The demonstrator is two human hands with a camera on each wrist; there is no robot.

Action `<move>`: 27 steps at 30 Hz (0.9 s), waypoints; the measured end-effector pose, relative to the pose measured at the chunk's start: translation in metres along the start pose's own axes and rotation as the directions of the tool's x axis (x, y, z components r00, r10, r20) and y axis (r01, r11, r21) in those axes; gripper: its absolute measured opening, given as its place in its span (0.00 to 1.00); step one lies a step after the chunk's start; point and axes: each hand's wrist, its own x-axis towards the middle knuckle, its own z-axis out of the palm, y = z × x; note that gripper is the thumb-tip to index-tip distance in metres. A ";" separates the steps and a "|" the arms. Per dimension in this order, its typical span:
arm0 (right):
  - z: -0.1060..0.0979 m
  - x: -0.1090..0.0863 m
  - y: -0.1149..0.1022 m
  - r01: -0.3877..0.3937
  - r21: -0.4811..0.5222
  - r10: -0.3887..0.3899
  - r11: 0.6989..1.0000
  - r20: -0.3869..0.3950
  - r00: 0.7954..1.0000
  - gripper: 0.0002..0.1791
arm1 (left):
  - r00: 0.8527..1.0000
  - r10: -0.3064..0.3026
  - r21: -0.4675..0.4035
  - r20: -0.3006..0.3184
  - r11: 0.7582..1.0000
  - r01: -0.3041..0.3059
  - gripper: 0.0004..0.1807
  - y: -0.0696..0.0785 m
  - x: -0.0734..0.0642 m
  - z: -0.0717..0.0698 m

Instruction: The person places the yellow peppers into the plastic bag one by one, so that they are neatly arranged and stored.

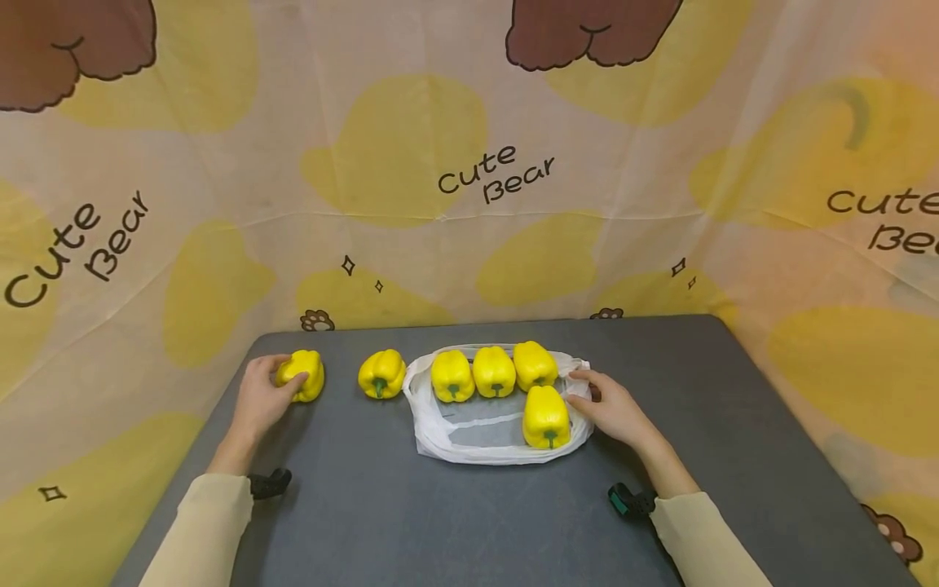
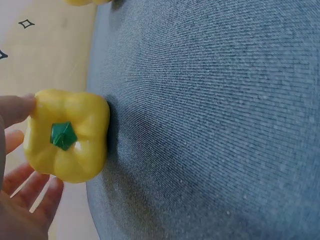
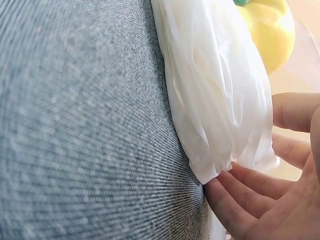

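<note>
Left hand [image 1: 258, 397] grips a yellow bell pepper [image 1: 311, 373] at the left edge of the table, thumb on one side and fingers on the other. As far as can be judged, the work is well past halfway: four bell peppers [image 1: 494, 372] sit within the open rim of a white plastic bag [image 1: 433, 432], three side by side at the back and one in front on the right. Two are outside it: the gripped one and a lone pepper [image 1: 381, 374] standing just beside the bag's left rim.

Seen from the left wrist, the gripped pepper lies right against the thumb and fingertips, its green stem [image 2: 63, 135] turned toward the camera and its underside apparently touching the table. It is well apart from the bag, with the lone pepper between.

Right hand [image 1: 616, 412] holds the bag's right end, the plastic caught between thumb and fingers; the front pepper is near those fingertips. Grey shows inside the rim, but whether that is the bag's floor or the grey table [image 1: 440, 522] cannot be told.

Farther out, black wristbands [image 1: 270, 483] meet the pale sleeves [image 1: 209, 522], and a "cute Bear" cloth [image 1: 411, 269] hangs behind the table.
</note>
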 end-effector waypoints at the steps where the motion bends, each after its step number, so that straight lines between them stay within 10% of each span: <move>1: 0.000 0.000 0.000 -0.001 -0.001 0.001 1.000 0.000 1.000 0.31 | 1.000 -0.003 -0.004 0.010 1.000 0.003 0.31 0.000 0.000 0.000; 14: 0.000 0.001 0.001 0.008 -0.019 -0.008 1.000 -0.009 1.000 0.32 | 0.988 -0.019 -0.030 0.150 0.999 0.024 0.42 -0.008 -0.003 0.002; 27: 0.000 0.001 0.002 -0.006 -0.016 0.006 1.000 -0.001 1.000 0.32 | 0.991 -0.021 -0.025 0.133 0.999 0.024 0.43 0.001 -0.006 0.003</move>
